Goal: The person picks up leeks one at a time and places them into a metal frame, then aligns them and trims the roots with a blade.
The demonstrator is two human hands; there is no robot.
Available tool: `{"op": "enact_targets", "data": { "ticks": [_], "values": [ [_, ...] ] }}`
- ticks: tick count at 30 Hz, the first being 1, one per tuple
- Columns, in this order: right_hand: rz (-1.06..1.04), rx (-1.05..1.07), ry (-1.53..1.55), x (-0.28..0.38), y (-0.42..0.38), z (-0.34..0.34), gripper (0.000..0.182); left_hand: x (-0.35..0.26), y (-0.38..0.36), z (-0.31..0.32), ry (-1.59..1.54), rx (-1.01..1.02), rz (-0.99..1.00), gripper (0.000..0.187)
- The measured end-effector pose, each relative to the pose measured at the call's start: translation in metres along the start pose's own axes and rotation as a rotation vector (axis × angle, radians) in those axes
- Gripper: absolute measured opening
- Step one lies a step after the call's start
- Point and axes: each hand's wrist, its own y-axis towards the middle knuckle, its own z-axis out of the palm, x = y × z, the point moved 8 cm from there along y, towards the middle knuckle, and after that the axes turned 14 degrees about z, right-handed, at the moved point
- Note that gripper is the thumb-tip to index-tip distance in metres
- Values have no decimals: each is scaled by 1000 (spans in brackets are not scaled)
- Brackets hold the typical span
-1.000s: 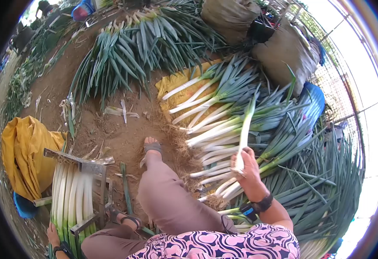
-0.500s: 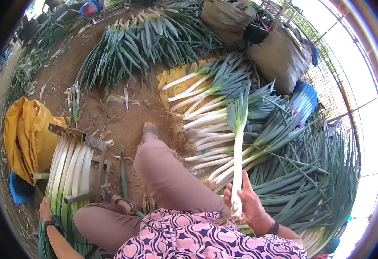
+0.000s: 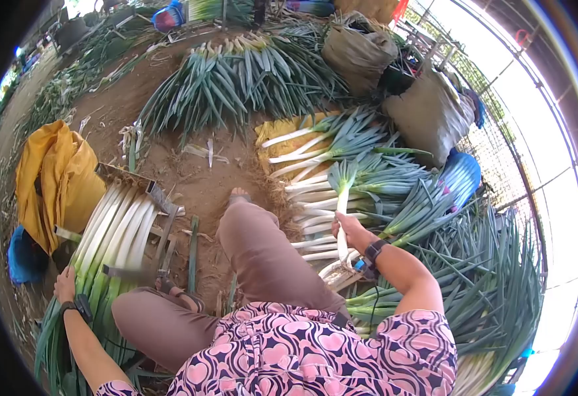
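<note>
Right hand (image 3: 349, 231) holds leek (image 3: 343, 202), leaves (image 3: 343, 174) forward, base (image 3: 343, 249) back.

At lower left, your left hand (image 3: 64, 285) lay against the leek bundle (image 3: 112, 231) in the stand (image 3: 161, 198). Right of centre, the leek (image 3: 343, 195) in your right hand (image 3: 351, 230) was over the leek row (image 3: 312, 188); the leek pile (image 3: 249, 82) lay at upper centre.

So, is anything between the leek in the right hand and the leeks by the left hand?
Yes: the person's right leg, between the leek in the right hand and the bundle by the left hand. The metal frame also edges the bundle's near side. Clearance above the knee, I cannot tell.
</note>
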Motion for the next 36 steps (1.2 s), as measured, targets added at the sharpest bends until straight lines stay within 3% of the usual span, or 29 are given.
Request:
{"op": "enact_targets", "data": {
  "ticks": [11, 16, 24, 28, 31, 33, 36],
  "values": [
    [-61, 263, 102, -24, -270, 96, 17, -13, -15, -12, -20, -53, -1, 56],
    [-310, 365, -256, -35, -354, 172, 27, -13, -19, -15, -17, -97, 7, 55],
    [-789, 820, -924, -68, -378, 327, 54, -7, -14, -10, -41, -332, 86, 47],
    [-1041, 1076, -1138, -86, -384, 441, 53, -5, -20, -11, -40, -277, -21, 51],
    [-1236, 1049, -1375, -110, -374, 537, 46, -6, -24, -14, -76, -295, -42, 50],
    [-1832, 1098, -1382, -145, -382, 594, 46, -9, -29, -18, -90, -251, -45, 51],
    [-1717, 1293, -1491, -209, -345, 661, 47, -9, -27, -17, -82, -203, -55, 53]
  ]
}}
